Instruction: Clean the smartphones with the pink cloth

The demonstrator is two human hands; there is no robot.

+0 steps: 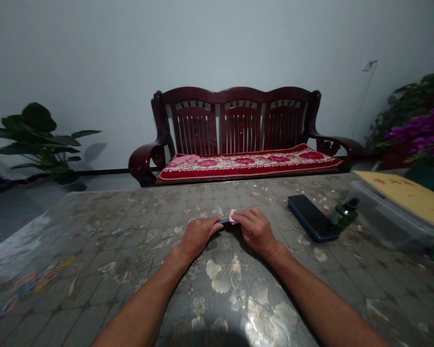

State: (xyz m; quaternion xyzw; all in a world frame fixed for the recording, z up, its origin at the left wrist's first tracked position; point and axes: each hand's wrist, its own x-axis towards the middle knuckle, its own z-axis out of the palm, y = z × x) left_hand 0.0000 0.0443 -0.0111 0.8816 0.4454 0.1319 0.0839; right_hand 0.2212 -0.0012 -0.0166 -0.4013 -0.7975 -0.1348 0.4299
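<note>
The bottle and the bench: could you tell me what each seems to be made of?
Bottle: probably glass or plastic, dark green and glossy, since it catches highlights.
Bench: likely wood, dark red and polished, judging by its carved slats and sheen.

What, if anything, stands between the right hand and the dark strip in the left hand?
Only the pink piece: the right hand pinches it at the end of the strip nearest that hand. The bottle is well off to the right.
</note>
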